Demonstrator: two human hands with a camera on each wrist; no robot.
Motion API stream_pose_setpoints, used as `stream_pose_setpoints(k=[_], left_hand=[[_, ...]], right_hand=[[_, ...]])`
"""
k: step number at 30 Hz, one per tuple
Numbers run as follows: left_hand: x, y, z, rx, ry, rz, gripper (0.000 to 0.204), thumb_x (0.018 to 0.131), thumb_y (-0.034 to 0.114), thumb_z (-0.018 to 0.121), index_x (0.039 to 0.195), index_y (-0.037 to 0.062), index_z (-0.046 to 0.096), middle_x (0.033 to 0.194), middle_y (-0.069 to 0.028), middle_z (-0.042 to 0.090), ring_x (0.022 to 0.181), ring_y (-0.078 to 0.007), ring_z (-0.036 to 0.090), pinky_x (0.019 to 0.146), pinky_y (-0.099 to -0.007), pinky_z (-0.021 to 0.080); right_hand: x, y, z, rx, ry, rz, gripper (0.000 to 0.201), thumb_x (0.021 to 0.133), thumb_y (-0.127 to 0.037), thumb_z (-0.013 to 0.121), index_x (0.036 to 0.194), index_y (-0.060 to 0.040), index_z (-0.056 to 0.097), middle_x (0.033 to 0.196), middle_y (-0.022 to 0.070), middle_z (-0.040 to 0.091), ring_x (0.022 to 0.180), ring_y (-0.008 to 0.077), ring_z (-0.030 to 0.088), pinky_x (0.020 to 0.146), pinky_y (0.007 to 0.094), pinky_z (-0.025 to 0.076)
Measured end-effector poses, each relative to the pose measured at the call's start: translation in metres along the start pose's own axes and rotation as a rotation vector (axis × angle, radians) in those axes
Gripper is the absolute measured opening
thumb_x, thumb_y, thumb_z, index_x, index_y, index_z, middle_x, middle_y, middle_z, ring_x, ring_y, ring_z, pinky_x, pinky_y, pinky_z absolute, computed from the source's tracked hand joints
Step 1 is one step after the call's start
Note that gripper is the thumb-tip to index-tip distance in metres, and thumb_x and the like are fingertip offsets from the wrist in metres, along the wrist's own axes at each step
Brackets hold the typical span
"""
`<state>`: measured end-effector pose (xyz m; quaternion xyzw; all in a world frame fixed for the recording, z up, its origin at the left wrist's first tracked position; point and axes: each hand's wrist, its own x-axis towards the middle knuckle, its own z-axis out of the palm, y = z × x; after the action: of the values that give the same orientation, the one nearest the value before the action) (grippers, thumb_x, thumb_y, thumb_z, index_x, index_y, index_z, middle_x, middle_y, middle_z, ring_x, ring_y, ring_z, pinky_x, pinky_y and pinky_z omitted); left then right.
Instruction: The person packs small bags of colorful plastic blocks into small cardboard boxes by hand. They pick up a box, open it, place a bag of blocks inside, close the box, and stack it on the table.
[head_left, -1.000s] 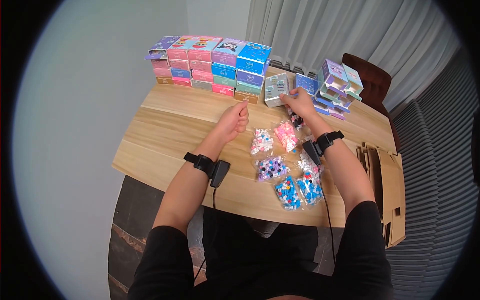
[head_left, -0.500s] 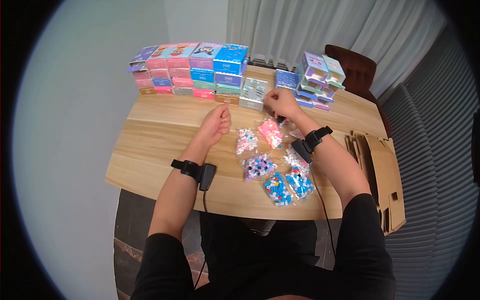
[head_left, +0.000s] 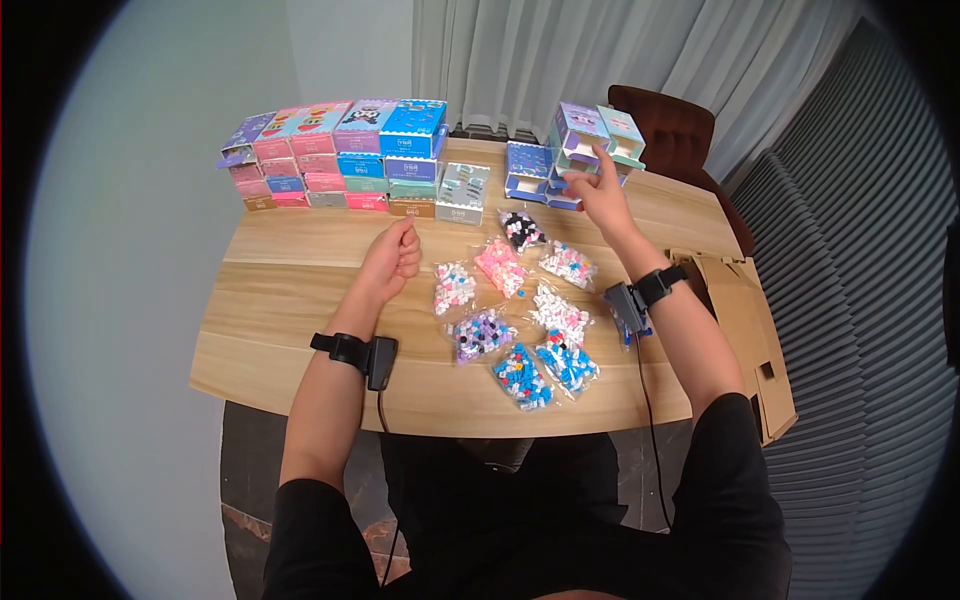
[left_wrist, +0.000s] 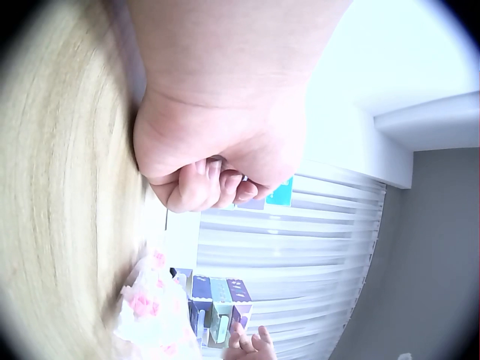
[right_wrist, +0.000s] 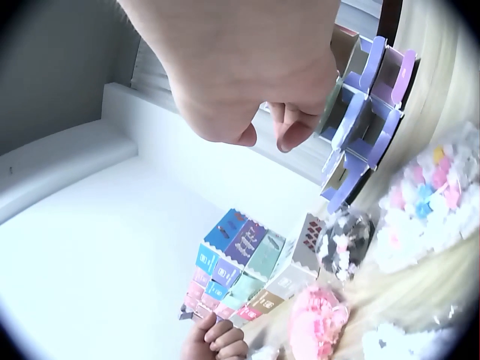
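In the head view my left hand [head_left: 390,260] rests on the table, its fingers curled into the palm with nothing in them. The left wrist view shows the same fist close up. My right hand [head_left: 604,200] reaches to the stack of open boxes at the back right, index finger extended over a purple box [head_left: 582,122] and thumb apart from it. No object shows between its fingers in the right wrist view. Left of it lies a blue box [head_left: 529,160]. A grey-white box [head_left: 462,190] stands at the right end of the long row of stacked boxes [head_left: 325,165].
Clear bags of small coloured bricks lie across the middle of the table [head_left: 260,330], among them a black-and-white bag [head_left: 522,230] and a pink bag [head_left: 500,267]. Flattened cardboard [head_left: 745,320] leans at the right edge. Behind stands a brown chair [head_left: 665,130].
My right hand let go of the grey-white box after setting it against the row, then moved right to the open boxes. The left hand stayed curled on the table as the view turned right.
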<state>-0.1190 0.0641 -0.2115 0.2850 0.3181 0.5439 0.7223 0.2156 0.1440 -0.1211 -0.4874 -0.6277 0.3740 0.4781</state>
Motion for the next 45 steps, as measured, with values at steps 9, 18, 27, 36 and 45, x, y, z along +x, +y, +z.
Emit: stream_pose_setpoints(k=[9, 18, 27, 36, 45], left_hand=[[0.002, -0.001, -0.003, -0.007, -0.015, -0.002, 0.038, 0.100, 0.033, 0.049, 0.068, 0.0157, 0.040, 0.056, 0.0056, 0.030, 0.043, -0.0056, 0.024, 0.038, -0.0217, 0.018], [0.001, -0.001, -0.002, 0.003, 0.006, -0.005, 0.037, 0.101, 0.032, 0.048, 0.069, 0.0155, 0.040, 0.056, 0.0054, 0.031, 0.044, -0.0056, 0.025, 0.038, -0.0220, 0.017], [0.003, -0.002, -0.005, 0.003, -0.006, -0.004, 0.036, 0.101, 0.031, 0.049, 0.070, 0.0150, 0.040, 0.057, 0.0050, 0.032, 0.045, -0.0057, 0.026, 0.038, -0.0220, 0.018], [0.003, -0.003, -0.008, 0.015, -0.062, 0.003, 0.030, 0.100, 0.029, 0.050, 0.075, 0.0129, 0.049, 0.062, 0.0052, 0.040, 0.047, -0.0054, 0.032, 0.039, -0.0211, 0.020], [-0.015, 0.002, 0.014, 0.153, -0.267, 0.095, 0.039, 0.095, 0.025, 0.058, 0.130, 0.0093, 0.049, 0.117, -0.0004, 0.057, 0.087, -0.0069, 0.047, 0.063, -0.0189, 0.036]], right_hand=[[0.005, -0.003, 0.000, -0.051, -0.072, 0.087, 0.062, 0.089, -0.017, 0.061, 0.143, -0.0032, 0.033, 0.114, 0.0085, 0.064, 0.089, 0.0155, 0.068, 0.058, 0.0238, 0.044], [0.022, -0.006, 0.001, -0.006, -0.013, 0.144, 0.057, 0.086, -0.015, 0.065, 0.134, 0.0029, 0.042, 0.101, 0.0071, 0.066, 0.080, 0.0137, 0.066, 0.057, 0.0239, 0.045], [-0.001, -0.006, 0.001, 0.108, -0.064, -0.049, 0.031, 0.092, -0.013, 0.060, 0.120, -0.0006, 0.055, 0.098, 0.0052, 0.066, 0.087, 0.0098, 0.064, 0.061, 0.0217, 0.045], [-0.034, -0.042, -0.004, 0.089, -0.007, -0.327, 0.008, 0.088, -0.005, 0.064, 0.093, -0.0028, 0.058, 0.085, -0.0005, 0.062, 0.073, 0.0048, 0.055, 0.064, 0.0197, 0.045], [-0.054, -0.065, 0.052, 0.316, -0.269, -0.060, 0.009, 0.092, -0.004, 0.054, 0.098, -0.0044, 0.060, 0.086, 0.0032, 0.062, 0.071, 0.0092, 0.060, 0.060, 0.0220, 0.048]])
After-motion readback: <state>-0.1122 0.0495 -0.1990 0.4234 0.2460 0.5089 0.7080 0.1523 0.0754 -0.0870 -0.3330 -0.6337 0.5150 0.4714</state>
